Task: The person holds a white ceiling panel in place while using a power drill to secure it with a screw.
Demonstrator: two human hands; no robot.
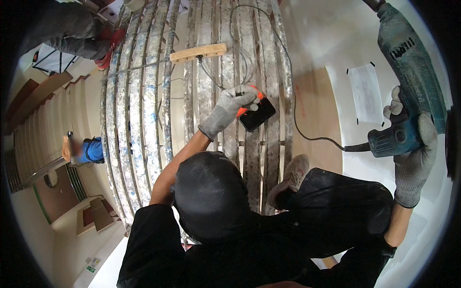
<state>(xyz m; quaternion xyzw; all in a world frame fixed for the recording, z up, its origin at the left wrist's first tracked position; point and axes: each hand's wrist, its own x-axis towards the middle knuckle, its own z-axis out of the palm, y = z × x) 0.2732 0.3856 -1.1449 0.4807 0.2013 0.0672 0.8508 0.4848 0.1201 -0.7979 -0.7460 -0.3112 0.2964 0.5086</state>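
My left hand, in a grey knitted glove, is closed on an orange-edged black object over the planks. The object is flat and dark on its broad side; its kind is unclear. On the right, my gloved right hand grips the rear handle of a teal power drill. The drill is held upright against the pale wall, its nose toward the top edge. A black cord runs from its handle back across the planks. Beyond my left hand lies a tan power strip with a black plug in it.
I crouch on paint-spattered slatted planks, with gaps between them. A paper sheet is taped to the wall. Top left stands a person in grey trousers and red shoes. Far below on the left is another person in blue, near stairs.
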